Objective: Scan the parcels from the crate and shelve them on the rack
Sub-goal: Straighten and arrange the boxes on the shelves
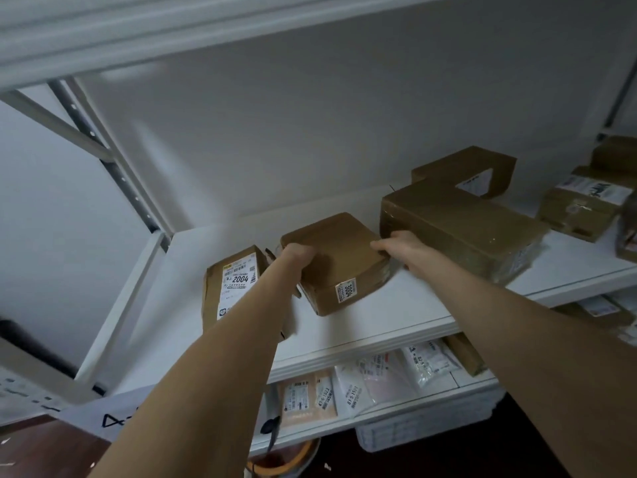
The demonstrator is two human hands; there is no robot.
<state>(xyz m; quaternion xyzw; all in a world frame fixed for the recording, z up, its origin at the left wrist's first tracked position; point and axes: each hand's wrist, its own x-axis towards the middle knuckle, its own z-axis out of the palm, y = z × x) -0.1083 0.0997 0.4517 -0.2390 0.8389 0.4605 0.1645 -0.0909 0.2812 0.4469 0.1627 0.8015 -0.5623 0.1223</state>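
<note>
Cardboard parcel [339, 260] labelled 3004 lies on the white rack shelf [396, 315], turned a little askew. The left hand [298, 253] grips its nine o'clock edge with the fingers curled over it; the right hand [396, 246] grips its three o'clock edge. A flat parcel [231, 288] marked 2004 lies at eight o'clock and a larger box [458, 225] at two o'clock.

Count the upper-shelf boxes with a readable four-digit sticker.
2: box 2004 at the shelf's left end; box 3004 beside it, between the left hand and right hand. Other stickers may be hidden.
</note>
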